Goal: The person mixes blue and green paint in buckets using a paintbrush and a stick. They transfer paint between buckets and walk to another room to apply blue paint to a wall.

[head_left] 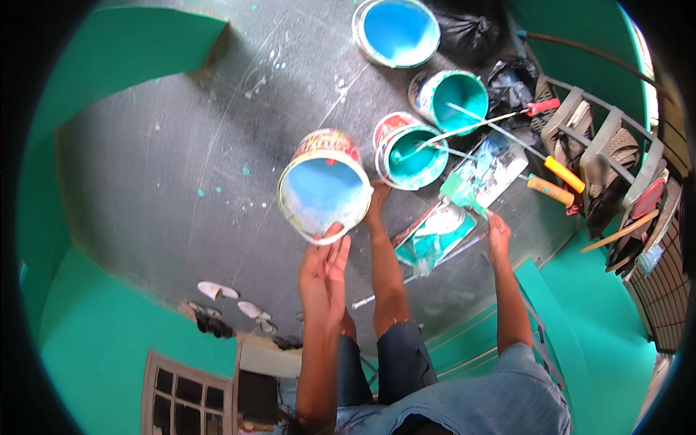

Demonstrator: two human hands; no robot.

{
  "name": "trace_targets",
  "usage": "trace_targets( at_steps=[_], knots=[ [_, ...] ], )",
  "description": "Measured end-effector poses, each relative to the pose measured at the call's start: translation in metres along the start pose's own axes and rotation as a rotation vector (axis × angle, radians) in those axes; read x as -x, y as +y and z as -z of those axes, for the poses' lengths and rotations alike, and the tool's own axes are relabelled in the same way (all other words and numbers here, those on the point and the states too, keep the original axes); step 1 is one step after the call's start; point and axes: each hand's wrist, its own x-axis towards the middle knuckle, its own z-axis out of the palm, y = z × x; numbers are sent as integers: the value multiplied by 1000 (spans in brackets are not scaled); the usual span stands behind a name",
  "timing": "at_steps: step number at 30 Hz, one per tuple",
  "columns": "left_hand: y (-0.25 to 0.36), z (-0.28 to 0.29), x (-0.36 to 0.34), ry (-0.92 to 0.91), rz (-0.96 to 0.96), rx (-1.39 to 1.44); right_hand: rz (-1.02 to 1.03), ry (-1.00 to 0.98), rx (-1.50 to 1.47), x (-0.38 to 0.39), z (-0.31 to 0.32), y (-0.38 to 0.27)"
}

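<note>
Held tilted bucket by near rim in loosely curled left hand; pinched brush in near-closed right hand, right of bucket, lengthwise toward far left.

Grey-blue short-sleeved shirt; dark knee-length shorts.

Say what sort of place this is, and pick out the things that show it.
Probably a house's porch or entryway, with painting gear set out: a grey rack of footwear, a paned window and paint buckets on the floor.
</note>
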Motion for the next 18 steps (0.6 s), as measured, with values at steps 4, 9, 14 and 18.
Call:
trace_targets(
  at_steps=[4, 9, 14, 18],
  knots=[
    [-4, 8, 3, 53, -24, -53, -46, -226, -388, 25, 16, -79],
    [-10, 20, -9, 33, -20, -115, 201, -403, -745, -23, -71, -202],
    [-10, 25, -15, 62, -4, -105, 348, -153, -540, -125, -180, -257],
    [-16, 35, -20, 55, 12, -102, 531, 112, -2, -135, -218, -283]
  ],
)
